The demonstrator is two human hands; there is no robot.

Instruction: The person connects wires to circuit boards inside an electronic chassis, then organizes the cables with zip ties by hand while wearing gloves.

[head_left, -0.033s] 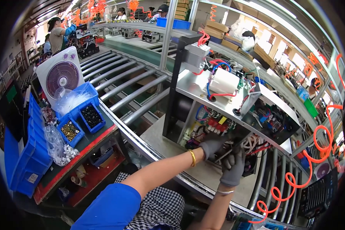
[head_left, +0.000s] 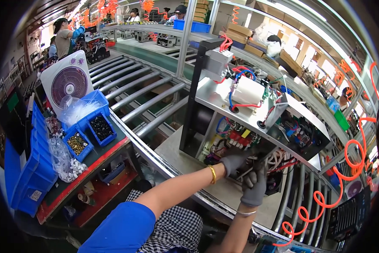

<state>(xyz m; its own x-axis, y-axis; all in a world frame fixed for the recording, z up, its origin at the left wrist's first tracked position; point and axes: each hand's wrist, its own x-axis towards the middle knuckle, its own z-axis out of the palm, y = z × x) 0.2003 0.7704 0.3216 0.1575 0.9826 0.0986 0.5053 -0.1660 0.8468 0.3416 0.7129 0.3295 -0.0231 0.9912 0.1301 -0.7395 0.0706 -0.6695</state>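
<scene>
Before me stands an open machine chassis (head_left: 257,122) with a metal shelf across its middle. A white cylinder (head_left: 248,91) with red and blue wires lies on that shelf. My left hand (head_left: 235,162), in a grey glove, reaches into the lower bay below a circuit board (head_left: 240,138); its fingertips are hidden in shadow there. My right hand (head_left: 254,185), also gloved, is raised beside it with fingers curled closed at the bay's opening. White wires (head_left: 275,158) and red wires run close to its fingertips. What it grips, if anything, I cannot make out.
A roller conveyor (head_left: 143,90) runs to the back left. On a side bench are small blue bins (head_left: 77,144) of fasteners, a plastic bag (head_left: 59,158) and a fan (head_left: 69,84). An orange coiled hose (head_left: 316,206) hangs at right. A co-worker (head_left: 64,40) stands far left.
The view has shifted very slightly. My right hand has tilted a little; my left hand stays inside the bay.
</scene>
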